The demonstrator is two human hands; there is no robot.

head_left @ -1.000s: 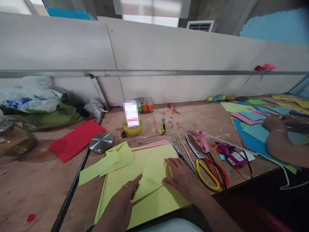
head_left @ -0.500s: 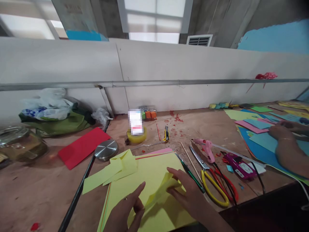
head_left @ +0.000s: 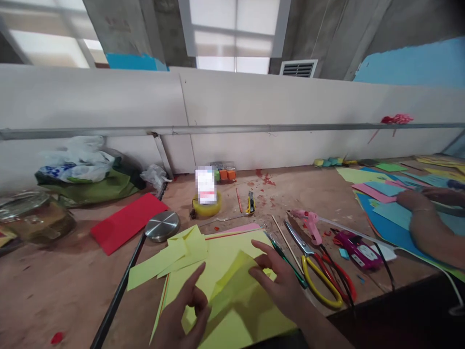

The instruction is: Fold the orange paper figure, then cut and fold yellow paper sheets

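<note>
Between my hands is a translucent piece of yellow paper [head_left: 234, 278], folded over and raised above a stack of yellow paper sheets [head_left: 225, 247]. My right hand [head_left: 281, 278] pinches its upper right edge between thumb and fingers, with the index finger lifted. At the lower left end, my left hand [head_left: 183, 310] is closed, thumb against curled fingers and index finger pointing forward; its fingertips are at the paper's edge. Several cut yellow paper pieces [head_left: 160, 264] overlap the stack's left corner. A green-handled pen-like tool [head_left: 288, 264] lies along its right side.
To the right lie scissors [head_left: 310, 261], a pink glue gun [head_left: 308, 225] and a purple device [head_left: 359, 249]. Behind are a box cutter [head_left: 251, 202] and a tape roll [head_left: 207, 208]. A metal lid [head_left: 162, 226] and red paper [head_left: 127, 223] lie left. Another person's hand [head_left: 423, 213] works among coloured papers.
The yellow paper has turned and opened wider, showing more of its face. My left hand has shifted slightly left; the right hand's fingers have curled in on the paper's edge.
</note>
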